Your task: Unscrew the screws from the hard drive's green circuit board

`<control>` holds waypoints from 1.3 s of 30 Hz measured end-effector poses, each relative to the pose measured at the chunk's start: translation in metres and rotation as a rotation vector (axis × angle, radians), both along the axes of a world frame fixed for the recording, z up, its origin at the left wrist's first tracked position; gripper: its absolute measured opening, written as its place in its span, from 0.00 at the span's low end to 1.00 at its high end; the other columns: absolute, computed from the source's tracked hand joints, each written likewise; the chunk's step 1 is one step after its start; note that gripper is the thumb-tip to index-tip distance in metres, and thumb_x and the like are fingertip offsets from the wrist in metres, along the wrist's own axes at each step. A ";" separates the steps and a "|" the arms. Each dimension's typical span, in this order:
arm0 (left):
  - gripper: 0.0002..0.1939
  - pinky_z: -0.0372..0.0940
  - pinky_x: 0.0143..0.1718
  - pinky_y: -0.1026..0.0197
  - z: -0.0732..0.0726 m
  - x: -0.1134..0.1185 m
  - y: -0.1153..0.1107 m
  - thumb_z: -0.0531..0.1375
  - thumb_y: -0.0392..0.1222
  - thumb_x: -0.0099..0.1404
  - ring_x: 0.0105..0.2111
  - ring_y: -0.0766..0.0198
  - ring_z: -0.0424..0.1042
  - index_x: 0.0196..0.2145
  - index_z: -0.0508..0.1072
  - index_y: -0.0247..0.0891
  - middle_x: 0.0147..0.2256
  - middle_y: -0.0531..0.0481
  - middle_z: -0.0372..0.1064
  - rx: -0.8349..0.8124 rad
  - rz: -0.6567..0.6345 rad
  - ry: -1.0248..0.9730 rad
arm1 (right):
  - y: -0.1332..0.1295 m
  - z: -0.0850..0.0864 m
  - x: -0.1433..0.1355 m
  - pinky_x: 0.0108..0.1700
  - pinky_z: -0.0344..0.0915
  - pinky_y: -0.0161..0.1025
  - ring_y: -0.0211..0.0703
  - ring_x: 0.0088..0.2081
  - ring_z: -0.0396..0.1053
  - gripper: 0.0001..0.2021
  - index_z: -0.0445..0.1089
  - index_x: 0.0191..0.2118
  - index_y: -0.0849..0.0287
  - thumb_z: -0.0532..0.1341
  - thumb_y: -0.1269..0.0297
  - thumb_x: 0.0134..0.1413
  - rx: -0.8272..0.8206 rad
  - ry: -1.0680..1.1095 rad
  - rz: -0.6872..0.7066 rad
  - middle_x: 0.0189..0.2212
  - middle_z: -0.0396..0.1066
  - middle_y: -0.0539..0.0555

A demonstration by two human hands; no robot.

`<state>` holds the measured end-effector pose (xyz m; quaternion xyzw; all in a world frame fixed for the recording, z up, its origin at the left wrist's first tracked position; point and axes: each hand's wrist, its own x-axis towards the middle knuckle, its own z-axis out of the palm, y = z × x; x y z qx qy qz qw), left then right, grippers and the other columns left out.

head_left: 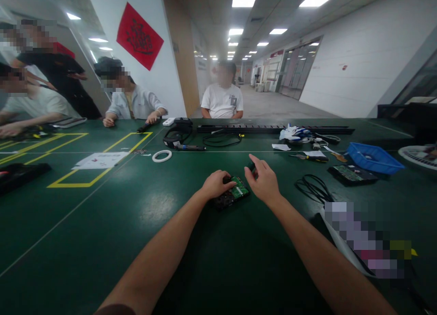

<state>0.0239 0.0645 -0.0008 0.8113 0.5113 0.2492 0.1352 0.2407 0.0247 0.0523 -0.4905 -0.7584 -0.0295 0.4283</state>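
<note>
A black device with a green circuit board (240,190) lies on the dark green table (136,242) in front of me. My left hand (218,184) rests on its upper left part, thumb over the board, fingers bent over the far edge. Just right of the device, my right hand (262,178) is raised above the table, its fingers curled around a small dark object (251,166) that I cannot make out clearly.
At the right are a blue tray (373,158), a second circuit-board device (353,174), a screwdriver (316,158) and a coiled black cable (312,187). A white tape roll (161,156) lies left. People sit across the table.
</note>
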 end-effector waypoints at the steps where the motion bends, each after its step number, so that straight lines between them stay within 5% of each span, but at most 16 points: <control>1: 0.23 0.66 0.41 0.58 -0.001 0.000 0.001 0.63 0.61 0.61 0.39 0.56 0.72 0.44 0.76 0.39 0.39 0.45 0.73 -0.009 0.004 0.005 | 0.001 -0.001 0.000 0.40 0.69 0.46 0.48 0.35 0.70 0.24 0.61 0.63 0.58 0.55 0.58 0.64 0.000 0.003 0.000 0.42 0.71 0.59; 6: 0.24 0.66 0.43 0.58 -0.001 -0.001 0.002 0.63 0.61 0.62 0.40 0.56 0.72 0.46 0.76 0.40 0.40 0.45 0.74 -0.035 0.021 0.016 | 0.006 -0.004 0.001 0.45 0.70 0.47 0.51 0.43 0.71 0.23 0.61 0.62 0.59 0.56 0.61 0.63 0.025 0.058 0.031 0.51 0.69 0.62; 13: 0.23 0.66 0.43 0.58 0.004 0.000 -0.003 0.62 0.60 0.62 0.42 0.56 0.72 0.45 0.76 0.40 0.42 0.46 0.75 -0.056 0.026 0.015 | 0.005 -0.003 0.004 0.42 0.70 0.47 0.49 0.36 0.71 0.23 0.63 0.61 0.59 0.55 0.57 0.64 0.025 -0.010 -0.007 0.42 0.72 0.60; 19: 0.23 0.66 0.41 0.59 0.005 0.001 -0.002 0.63 0.60 0.62 0.41 0.56 0.73 0.46 0.76 0.41 0.43 0.46 0.75 -0.087 0.042 0.007 | 0.005 -0.004 0.003 0.44 0.70 0.47 0.50 0.40 0.71 0.23 0.61 0.62 0.58 0.55 0.59 0.64 0.036 0.026 0.042 0.49 0.70 0.62; 26: 0.23 0.66 0.41 0.58 0.006 0.001 -0.003 0.63 0.60 0.61 0.41 0.55 0.73 0.45 0.76 0.41 0.43 0.46 0.75 -0.097 0.049 0.002 | 0.002 -0.002 0.002 0.43 0.69 0.47 0.49 0.38 0.70 0.24 0.61 0.63 0.58 0.54 0.57 0.65 0.034 -0.013 0.036 0.42 0.71 0.60; 35: 0.23 0.66 0.42 0.58 -0.001 0.001 0.000 0.63 0.60 0.62 0.41 0.56 0.73 0.46 0.76 0.41 0.43 0.46 0.75 -0.091 0.057 -0.004 | 0.003 -0.003 0.002 0.44 0.69 0.45 0.46 0.38 0.70 0.22 0.62 0.61 0.58 0.54 0.57 0.66 0.035 0.044 0.071 0.50 0.68 0.61; 39: 0.23 0.66 0.42 0.59 -0.001 0.000 0.001 0.63 0.60 0.62 0.42 0.56 0.73 0.46 0.76 0.41 0.43 0.47 0.75 -0.089 0.049 -0.004 | 0.004 -0.003 0.003 0.44 0.69 0.46 0.48 0.39 0.70 0.21 0.63 0.60 0.58 0.55 0.56 0.66 0.039 0.020 0.077 0.45 0.71 0.60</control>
